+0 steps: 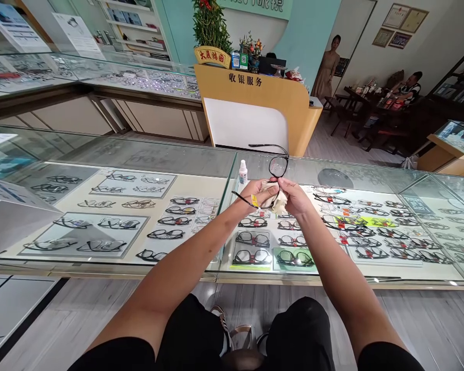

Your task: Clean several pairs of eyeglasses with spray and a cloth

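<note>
Over the glass counter, a pair of dark-framed glasses (278, 166) is held up between both hands, one lens uppermost with droplets or marks on it. My left hand (257, 193) is closed around a pale cloth (279, 203) pressed against the lower part of the glasses; one temple sticks out to the left past the wrist. Pinched at the frame near the bridge are the fingers of my right hand (292, 195), which also touch the cloth. A small white bottle (243, 172) stands on the counter just left of the hands.
The glass display counter (201, 154) holds rows of glasses under its top. A white sign stand (15, 214) is at the left. Beyond are a wooden cashier desk (305, 116), a standing person (327, 69) and a seated person (408, 90). A round dish (335, 178) lies to the right.
</note>
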`<state>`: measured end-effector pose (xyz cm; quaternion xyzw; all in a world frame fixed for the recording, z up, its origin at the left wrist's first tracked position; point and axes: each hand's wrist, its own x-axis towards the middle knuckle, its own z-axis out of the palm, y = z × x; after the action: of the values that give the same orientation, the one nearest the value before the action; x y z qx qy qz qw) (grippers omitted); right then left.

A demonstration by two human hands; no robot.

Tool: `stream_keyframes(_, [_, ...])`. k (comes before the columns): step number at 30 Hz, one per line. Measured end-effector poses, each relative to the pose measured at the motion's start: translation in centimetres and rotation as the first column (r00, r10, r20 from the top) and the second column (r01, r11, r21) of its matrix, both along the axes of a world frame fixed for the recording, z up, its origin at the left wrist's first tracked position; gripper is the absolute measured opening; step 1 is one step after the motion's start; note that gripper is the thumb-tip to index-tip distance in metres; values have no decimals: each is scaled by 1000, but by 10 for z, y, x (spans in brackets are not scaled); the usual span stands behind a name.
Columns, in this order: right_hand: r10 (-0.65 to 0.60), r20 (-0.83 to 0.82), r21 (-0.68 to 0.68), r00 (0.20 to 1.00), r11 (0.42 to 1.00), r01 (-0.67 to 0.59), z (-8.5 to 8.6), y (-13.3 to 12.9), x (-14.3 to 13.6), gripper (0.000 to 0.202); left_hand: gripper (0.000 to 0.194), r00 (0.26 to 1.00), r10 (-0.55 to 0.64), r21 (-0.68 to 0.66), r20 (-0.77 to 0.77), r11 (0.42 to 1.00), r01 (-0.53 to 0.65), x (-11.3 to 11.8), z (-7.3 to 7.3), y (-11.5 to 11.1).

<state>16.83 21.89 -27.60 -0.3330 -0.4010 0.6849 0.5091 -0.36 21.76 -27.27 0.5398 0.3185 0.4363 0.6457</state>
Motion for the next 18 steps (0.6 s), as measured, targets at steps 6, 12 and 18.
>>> stream_keyframes(6, [6,-1,-20,1000,1000,-6,1,0,1,47,67,996,-42,49,-77,998,46,-9,2,1])
stream_keyframes(12, [19,-11,-30,1000,999,-20,6,1,7,48,66,987,-69,70,-144,994,80,-13,10,0])
stream_keyframes(18, [-40,63,41,997,998,37,7,-1,5,44,63,988,3,132,-157,991,18,-10,4,3])
